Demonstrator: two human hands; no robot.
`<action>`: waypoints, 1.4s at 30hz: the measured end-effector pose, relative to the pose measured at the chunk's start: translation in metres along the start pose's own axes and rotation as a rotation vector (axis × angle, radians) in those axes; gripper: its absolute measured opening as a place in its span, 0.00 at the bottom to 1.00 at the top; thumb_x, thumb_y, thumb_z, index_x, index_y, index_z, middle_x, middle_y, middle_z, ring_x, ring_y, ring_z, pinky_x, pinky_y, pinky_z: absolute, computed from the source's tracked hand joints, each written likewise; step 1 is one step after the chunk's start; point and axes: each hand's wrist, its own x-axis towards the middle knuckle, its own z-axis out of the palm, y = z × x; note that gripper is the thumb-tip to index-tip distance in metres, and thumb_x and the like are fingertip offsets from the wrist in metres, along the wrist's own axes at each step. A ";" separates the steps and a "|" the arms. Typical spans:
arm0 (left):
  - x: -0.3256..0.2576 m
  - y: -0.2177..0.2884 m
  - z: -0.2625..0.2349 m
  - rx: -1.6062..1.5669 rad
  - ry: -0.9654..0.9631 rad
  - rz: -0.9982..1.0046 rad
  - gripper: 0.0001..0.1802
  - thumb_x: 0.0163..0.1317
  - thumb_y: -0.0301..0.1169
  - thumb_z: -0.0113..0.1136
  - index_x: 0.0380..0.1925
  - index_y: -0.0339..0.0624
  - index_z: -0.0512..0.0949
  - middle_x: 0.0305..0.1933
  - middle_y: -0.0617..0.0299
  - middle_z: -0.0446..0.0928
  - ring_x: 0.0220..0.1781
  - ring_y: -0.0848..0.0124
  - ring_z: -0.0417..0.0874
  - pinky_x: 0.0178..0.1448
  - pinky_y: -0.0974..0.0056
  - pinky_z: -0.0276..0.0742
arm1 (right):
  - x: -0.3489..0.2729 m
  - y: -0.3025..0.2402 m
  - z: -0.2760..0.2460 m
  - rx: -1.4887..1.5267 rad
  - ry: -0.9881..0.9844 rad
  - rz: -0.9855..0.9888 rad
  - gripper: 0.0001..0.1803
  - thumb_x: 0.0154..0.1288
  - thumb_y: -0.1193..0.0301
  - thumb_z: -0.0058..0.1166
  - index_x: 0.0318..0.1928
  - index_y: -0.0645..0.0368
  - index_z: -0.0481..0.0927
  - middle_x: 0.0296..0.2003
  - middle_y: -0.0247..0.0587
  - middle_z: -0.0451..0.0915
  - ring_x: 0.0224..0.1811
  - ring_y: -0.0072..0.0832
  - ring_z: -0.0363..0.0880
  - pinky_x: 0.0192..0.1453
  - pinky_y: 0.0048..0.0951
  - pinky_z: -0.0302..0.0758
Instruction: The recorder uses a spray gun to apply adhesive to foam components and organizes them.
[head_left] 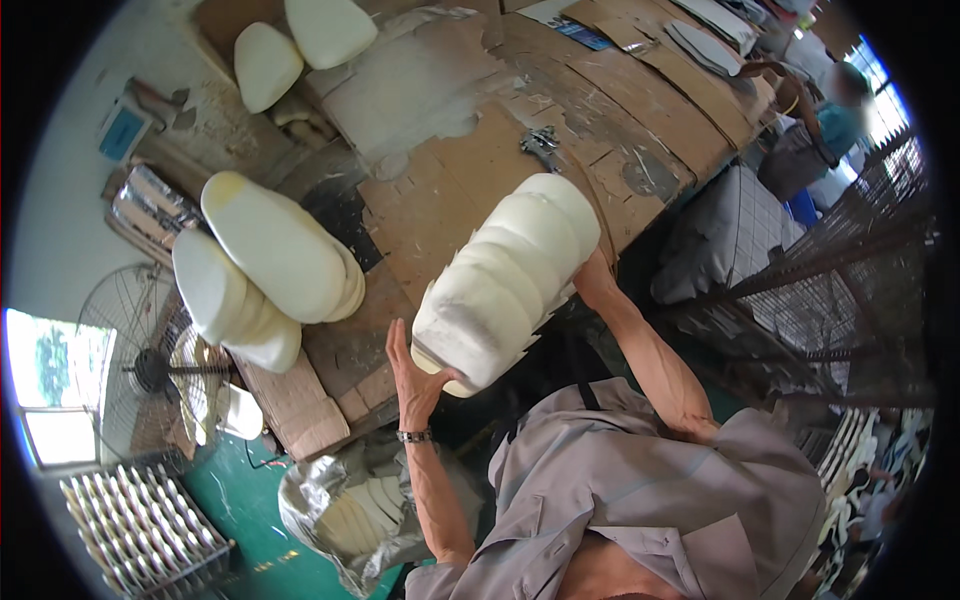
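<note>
“Left hand [412, 385] spread, thumb against the nearest end of the cream stack [510, 275]. Why?”

“Probably to stop it fanning apart. Right hand [597, 280] seems to brace the opposite side; fingers hidden, so I can't tell its grip. Stack's between both.”

Held stack [520, 255], left of right hand [595, 281]: cream-white; grey smudges toward left hand [414, 382].
Long pile [265, 240], left of left hand: off-white; yellowish far tip.
Tabletop [455, 165], beyond both hands: cardboard brown; pale grey patch.
Wristband [414, 436], just below left hand: silvery, dark.
Floor [240, 490], below and left of left hand: green.
Bundle [725, 230], right of right hand: light grey; dark grid lines.
Shirt [640, 480], below right hand: grey-brown.
</note>
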 end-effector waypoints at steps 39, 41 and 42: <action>0.234 0.049 0.187 -0.325 0.121 -0.500 0.61 0.52 0.56 0.76 0.74 0.31 0.54 0.70 0.42 0.65 0.71 0.52 0.69 0.72 0.53 0.68 | 0.308 0.053 -0.131 -1.251 0.224 -0.386 0.33 0.61 0.64 0.65 0.65 0.59 0.73 0.59 0.57 0.74 0.61 0.52 0.75 0.65 0.45 0.73; 0.231 0.048 0.191 -0.326 0.134 -0.502 0.61 0.52 0.56 0.76 0.74 0.32 0.54 0.70 0.42 0.65 0.71 0.52 0.69 0.72 0.53 0.68 | 0.316 0.054 -0.130 -1.370 0.242 -0.340 0.36 0.57 0.71 0.66 0.67 0.55 0.69 0.57 0.57 0.72 0.59 0.56 0.75 0.61 0.50 0.75; 0.230 0.048 0.192 -0.341 0.145 -0.499 0.60 0.53 0.56 0.76 0.74 0.32 0.54 0.70 0.42 0.65 0.71 0.51 0.69 0.72 0.53 0.68 | 0.320 0.053 -0.128 -1.356 0.235 -0.341 0.36 0.57 0.71 0.66 0.67 0.55 0.69 0.57 0.57 0.72 0.59 0.56 0.75 0.61 0.50 0.75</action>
